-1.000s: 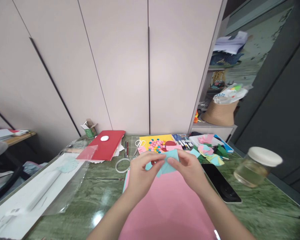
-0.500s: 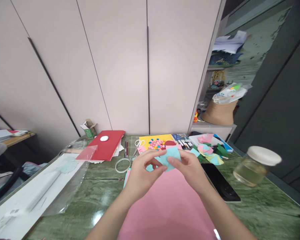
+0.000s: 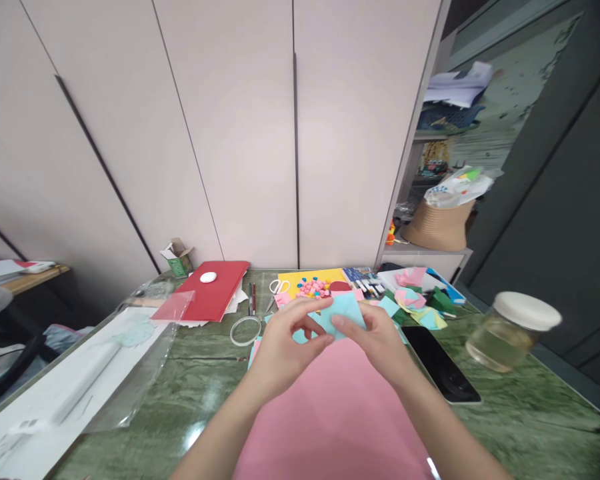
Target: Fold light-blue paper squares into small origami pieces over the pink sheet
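A small light-blue square of paper [image 3: 345, 308] is held up between my two hands, above a large pink sheet [image 3: 330, 413]. My left hand [image 3: 285, 347] pinches the paper's left side between thumb and fingers. On the right side, my right hand [image 3: 387, 340] presses its thumb flat on the paper's face, the fingers behind it hidden. More light-blue paper shows just beneath the hands. Beyond them, small pink, yellow and blue folded pieces [image 3: 314, 287] lie heaped on a yellow sheet [image 3: 336, 274].
White-handled scissors [image 3: 279, 287], a roll of tape [image 3: 245, 331] and a red folder [image 3: 215, 293] lie to the left. At right are a black phone [image 3: 441, 363], a lidded glass jar [image 3: 513, 331] and crumpled coloured papers [image 3: 420, 303]. A clear plastic sleeve [image 3: 145, 373] covers the left side.
The blue paper has turned slightly and spreads a little further to the right between my fingers. Both hands keep their grip and have hardly moved.
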The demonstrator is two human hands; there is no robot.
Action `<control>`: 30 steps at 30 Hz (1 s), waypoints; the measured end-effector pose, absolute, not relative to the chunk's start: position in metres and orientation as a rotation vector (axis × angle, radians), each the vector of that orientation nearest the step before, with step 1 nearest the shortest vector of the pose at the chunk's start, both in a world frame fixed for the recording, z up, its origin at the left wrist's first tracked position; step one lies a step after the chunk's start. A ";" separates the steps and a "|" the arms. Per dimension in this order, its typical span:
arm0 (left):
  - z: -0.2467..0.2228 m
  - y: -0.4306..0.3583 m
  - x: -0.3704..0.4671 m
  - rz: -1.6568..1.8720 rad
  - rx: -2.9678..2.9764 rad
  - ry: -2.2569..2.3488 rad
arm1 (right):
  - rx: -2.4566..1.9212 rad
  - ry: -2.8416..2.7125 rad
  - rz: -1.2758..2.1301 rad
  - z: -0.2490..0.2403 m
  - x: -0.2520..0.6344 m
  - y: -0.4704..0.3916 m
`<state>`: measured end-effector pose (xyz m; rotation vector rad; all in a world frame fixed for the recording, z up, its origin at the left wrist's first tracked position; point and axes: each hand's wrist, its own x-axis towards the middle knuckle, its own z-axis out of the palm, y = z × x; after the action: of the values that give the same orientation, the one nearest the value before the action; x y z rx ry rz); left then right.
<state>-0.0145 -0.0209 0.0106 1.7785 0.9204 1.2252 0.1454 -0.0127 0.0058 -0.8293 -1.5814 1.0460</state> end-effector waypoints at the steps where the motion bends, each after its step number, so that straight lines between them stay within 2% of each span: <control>1: 0.011 -0.021 -0.015 1.215 1.783 0.915 | -0.835 -1.576 1.050 0.006 0.146 -0.013; 19: 0.007 -0.017 -0.017 1.240 1.751 0.781 | -0.907 -1.555 0.998 0.007 0.145 -0.015; 30: 0.010 -0.019 -0.013 1.216 1.728 0.882 | -0.918 -1.610 0.976 0.008 0.145 -0.014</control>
<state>-0.0131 -0.0188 0.0098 1.7282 0.8821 1.2158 0.1454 -0.0145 0.0078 -0.9185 -1.6096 0.9761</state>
